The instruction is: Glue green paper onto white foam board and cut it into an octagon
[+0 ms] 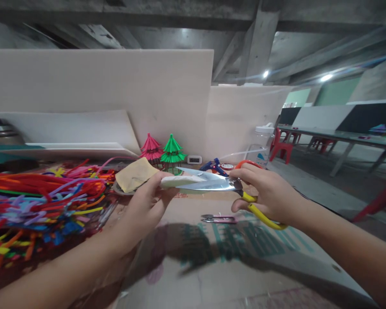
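My left hand [154, 199] pinches a flat whitish piece [176, 182], seen nearly edge-on; I cannot make out its material. Scissors [217, 185] with one yellow and one orange-red handle are in my right hand [270, 193], fingers through the loops. Their blades stand apart and point left, with the whitish piece between them. Just behind my left hand, a pale yellow square sheet [135, 175] lies over a round dish. Pink-handled thread snips [219, 219] rest on the cardboard [186, 274] below the scissors.
Piles of colourful pipe cleaners [45, 201] cover the left side. Behind stand a pink tree [150, 148], a green tree [172, 150], a small white clock [194, 159], a blue glue gun [215, 165] and a clear bottle [260, 143]. White boards [167, 94] rise at the back.
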`<state>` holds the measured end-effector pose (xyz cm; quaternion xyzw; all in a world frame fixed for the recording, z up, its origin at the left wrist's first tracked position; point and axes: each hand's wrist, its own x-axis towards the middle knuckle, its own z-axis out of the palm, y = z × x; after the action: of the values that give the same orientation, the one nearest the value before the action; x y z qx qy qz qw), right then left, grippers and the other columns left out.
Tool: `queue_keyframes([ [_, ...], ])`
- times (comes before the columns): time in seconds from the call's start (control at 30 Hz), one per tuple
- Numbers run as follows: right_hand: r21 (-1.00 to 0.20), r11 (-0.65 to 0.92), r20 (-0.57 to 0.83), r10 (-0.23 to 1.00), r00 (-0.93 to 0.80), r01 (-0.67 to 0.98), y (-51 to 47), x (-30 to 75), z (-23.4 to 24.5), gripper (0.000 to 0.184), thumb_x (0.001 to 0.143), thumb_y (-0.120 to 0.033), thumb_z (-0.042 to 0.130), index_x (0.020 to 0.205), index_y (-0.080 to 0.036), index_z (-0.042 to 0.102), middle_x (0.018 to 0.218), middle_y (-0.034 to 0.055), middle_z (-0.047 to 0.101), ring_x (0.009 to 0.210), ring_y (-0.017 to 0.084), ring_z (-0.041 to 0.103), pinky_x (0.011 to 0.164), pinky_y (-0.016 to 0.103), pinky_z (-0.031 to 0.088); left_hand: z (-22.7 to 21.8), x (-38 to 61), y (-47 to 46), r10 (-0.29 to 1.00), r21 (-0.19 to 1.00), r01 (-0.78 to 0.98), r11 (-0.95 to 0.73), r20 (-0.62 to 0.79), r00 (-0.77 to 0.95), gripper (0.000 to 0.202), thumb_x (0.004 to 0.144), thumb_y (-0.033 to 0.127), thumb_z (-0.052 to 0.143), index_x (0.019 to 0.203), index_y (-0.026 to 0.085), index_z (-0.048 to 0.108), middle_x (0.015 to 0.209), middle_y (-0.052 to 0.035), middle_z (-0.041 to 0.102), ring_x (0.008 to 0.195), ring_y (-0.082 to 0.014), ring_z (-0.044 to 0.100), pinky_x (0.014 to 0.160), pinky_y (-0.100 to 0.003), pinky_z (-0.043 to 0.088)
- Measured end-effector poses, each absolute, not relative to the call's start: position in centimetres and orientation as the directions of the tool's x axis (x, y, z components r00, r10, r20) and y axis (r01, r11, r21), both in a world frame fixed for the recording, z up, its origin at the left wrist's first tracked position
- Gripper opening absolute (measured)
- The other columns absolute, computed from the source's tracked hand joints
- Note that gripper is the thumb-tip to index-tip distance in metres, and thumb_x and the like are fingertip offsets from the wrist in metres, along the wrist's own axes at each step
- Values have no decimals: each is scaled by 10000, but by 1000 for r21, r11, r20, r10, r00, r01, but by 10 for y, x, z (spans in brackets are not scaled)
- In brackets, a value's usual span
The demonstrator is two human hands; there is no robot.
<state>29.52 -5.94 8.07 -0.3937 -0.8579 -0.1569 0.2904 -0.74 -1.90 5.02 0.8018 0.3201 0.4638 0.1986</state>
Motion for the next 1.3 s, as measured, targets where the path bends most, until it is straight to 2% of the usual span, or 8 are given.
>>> queue_keyframes([
  [0.4,101,645,639,542,-546,758,-60,297,80,625,884,-712,515,1153,-159,626,958,115,674,822,245,642,660,333,500,50,-3,-20,703,664,246,-706,614,358,142,949,323,573,1042,218,596,883,-20,642,799,-183,618,692,-290,508],
  [0.7,151,641,666,496,-557,752,-58,299,80,572,899,-686,521,1084,-160,650,797,75,639,708,199,608,591,286,462,47,-5,-19,725,708,215,-673,573,382,192,950,376,583,1053,215,596,956,-43,663,850,-197,643,710,-300,529],
  [0.8,93,654,670,517,-533,751,-58,299,81,479,892,-629,597,1062,-185,654,773,53,626,727,202,610,618,292,466,47,-6,-18,723,706,215,-675,576,380,207,947,387,588,1054,211,600,951,-47,667,859,-202,645,737,-314,542],
  [0.9,-67,639,648,612,-453,766,-59,298,83,400,864,-551,675,1062,-206,647,782,33,624,699,188,589,609,288,451,51,-4,-18,726,713,195,-673,588,356,221,929,391,611,1034,197,602,921,-49,673,835,-203,647,739,-324,556],
  [1.03,-245,517,548,772,-322,821,-58,301,88,516,803,-570,709,1172,-222,615,824,22,616,654,171,538,554,268,399,55,0,-18,760,767,131,-628,567,318,258,907,398,646,1050,186,611,931,-45,682,830,-190,646,741,-312,574],
  [1.2,-263,486,517,800,-303,833,-57,302,89,563,801,-619,680,1185,-212,623,812,30,616,657,179,525,563,274,384,54,2,-17,797,829,46,-557,518,312,408,887,453,675,1189,195,586,1094,-71,671,939,-211,652,716,-295,611],
  [1.3,-273,492,521,798,-302,827,-54,303,88,585,803,-626,671,1198,-198,622,823,40,637,673,189,548,572,276,397,56,3,-19,820,854,50,-518,479,313,473,864,474,690,1224,189,576,1128,-89,669,965,-235,659,687,-306,628],
])
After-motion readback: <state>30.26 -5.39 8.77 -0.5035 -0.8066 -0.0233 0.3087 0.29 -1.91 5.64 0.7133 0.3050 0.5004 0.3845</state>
